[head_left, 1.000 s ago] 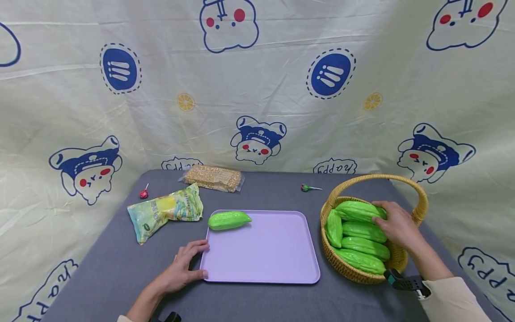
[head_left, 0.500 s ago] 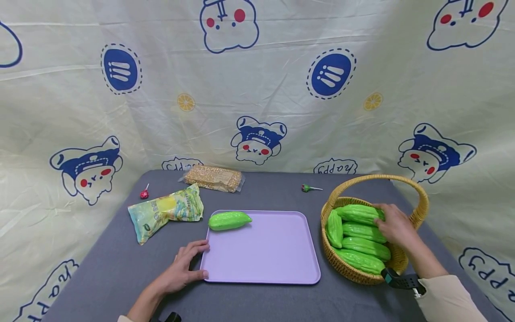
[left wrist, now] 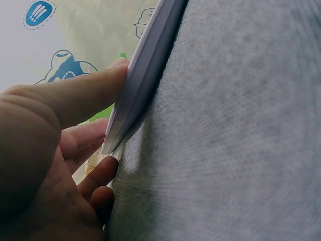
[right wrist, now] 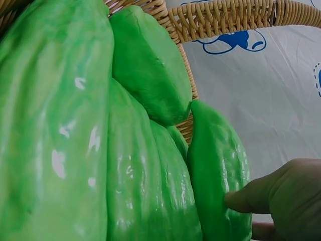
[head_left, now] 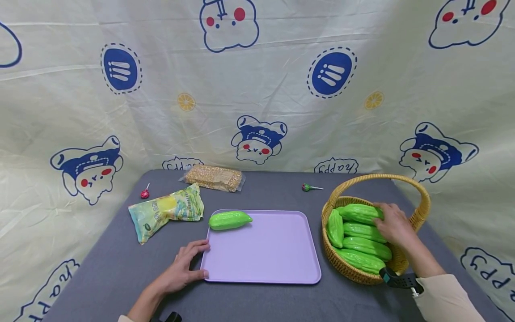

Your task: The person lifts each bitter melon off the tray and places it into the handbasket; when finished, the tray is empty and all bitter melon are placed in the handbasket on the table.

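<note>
My right hand reaches into the wicker basket and grips the right end of the farthest bitter melon. In the right wrist view the thumb presses on this bitter melon's ridged green side; the fingers behind it are mostly hidden. Several more bitter melons lie packed beside it, one of them lengthwise at the left. A single bitter melon lies on the lilac tray at its far left corner. My left hand rests against the tray's left edge, thumb and fingertips touching the rim.
A green-yellow packet and a clear bag of grains lie at the back left. Two lollipops, one red and one green-red, lie near the far side. The basket's tall handle arches over its far side.
The right hand has shifted slightly left, and the farthest bitter melon has settled a little lower in the basket. The left hand and tray stay in place.
</note>
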A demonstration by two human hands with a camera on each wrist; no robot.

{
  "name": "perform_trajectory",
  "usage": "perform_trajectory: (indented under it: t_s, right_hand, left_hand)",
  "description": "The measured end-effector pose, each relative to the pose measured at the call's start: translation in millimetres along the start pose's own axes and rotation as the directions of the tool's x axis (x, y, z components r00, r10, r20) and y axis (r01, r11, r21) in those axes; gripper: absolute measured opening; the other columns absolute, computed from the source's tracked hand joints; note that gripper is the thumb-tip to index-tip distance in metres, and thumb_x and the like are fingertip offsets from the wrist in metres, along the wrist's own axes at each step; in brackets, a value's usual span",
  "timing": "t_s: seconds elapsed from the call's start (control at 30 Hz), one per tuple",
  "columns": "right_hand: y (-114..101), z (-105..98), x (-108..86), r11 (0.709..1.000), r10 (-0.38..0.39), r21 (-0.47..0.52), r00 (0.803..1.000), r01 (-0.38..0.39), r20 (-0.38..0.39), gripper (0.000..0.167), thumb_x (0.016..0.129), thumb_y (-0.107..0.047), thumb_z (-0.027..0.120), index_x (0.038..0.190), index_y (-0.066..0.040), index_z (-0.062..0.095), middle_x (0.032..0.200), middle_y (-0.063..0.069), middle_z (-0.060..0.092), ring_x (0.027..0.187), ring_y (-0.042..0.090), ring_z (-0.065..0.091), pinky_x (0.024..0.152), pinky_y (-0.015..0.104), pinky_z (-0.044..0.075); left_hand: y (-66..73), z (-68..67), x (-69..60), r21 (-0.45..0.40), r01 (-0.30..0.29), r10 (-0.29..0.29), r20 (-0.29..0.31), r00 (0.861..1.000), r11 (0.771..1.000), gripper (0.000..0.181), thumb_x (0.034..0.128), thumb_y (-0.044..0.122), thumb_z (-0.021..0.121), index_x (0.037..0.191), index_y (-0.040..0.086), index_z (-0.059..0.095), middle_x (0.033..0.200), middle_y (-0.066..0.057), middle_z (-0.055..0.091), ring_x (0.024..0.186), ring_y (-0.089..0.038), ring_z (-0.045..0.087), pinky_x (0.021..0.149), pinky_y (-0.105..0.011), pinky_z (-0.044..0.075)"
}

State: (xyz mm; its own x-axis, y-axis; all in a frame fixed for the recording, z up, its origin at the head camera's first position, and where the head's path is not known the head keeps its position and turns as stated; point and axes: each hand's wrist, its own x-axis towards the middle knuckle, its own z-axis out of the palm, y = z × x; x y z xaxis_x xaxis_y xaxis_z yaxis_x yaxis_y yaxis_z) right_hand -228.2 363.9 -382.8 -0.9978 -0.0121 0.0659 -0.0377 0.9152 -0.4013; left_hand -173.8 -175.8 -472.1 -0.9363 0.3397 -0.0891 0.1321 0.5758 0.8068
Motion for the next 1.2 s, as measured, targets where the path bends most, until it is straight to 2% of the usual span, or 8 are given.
perform_trajectory:
  t_s: [0.43,0.7,0.93,1.2]
  right_hand:
    - [1.2,2.1,0.9,1.000,0.013,0.006,1.000,-0.013,-0.007,0.049,0.094,-0.009,0.048,0.137,0.010,0.036,0.131,0.041,0.029,0.118,0.059,0.027,0.088,0.067,0.029]
    - [-6.7,-1.1,-3.0,1.000,0.002,0.014,0.998,-0.002,-0.063,0.055,0.094,-0.014,0.051,0.141,0.006,0.033,0.136,0.040,0.026,0.122,0.059,0.022,0.092,0.068,0.026]
    - [-23.3,-6.2,-14.9,0.998,-0.054,0.015,0.990,0.057,-0.132,0.055,0.091,-0.013,0.057,0.139,0.004,0.037,0.136,0.038,0.032,0.121,0.058,0.029,0.093,0.069,0.025]
    - [-43.4,-9.7,-33.6,0.987,-0.152,0.010,0.966,0.157,-0.208,0.052,0.088,-0.013,0.062,0.134,0.005,0.044,0.132,0.036,0.040,0.117,0.055,0.035,0.090,0.067,0.030]
  left_hand:
    - [-0.3,-0.4,0.0,-0.005,-0.002,0.002,0.005,1.000,1.000,0.063,0.0802,0.035,0.072,0.135,0.016,0.048,0.151,-0.002,0.032,0.129,-0.028,0.026,0.103,-0.059,0.021]
    - [-0.4,-0.3,0.4,0.003,0.000,0.000,0.004,1.000,1.000,0.063,0.0800,0.035,0.073,0.135,0.016,0.048,0.151,-0.002,0.032,0.128,-0.027,0.026,0.102,-0.057,0.022]
    - [-0.9,0.0,1.2,0.008,0.002,-0.002,-0.007,1.000,1.000,0.064,0.0794,0.034,0.073,0.135,0.016,0.049,0.150,-0.002,0.033,0.127,-0.026,0.027,0.102,-0.056,0.023]
    - [-0.5,-0.1,0.7,0.012,-0.012,0.012,-0.009,1.000,1.000,0.062,0.0801,0.034,0.073,0.135,0.016,0.049,0.150,-0.002,0.033,0.127,-0.027,0.027,0.102,-0.056,0.023]
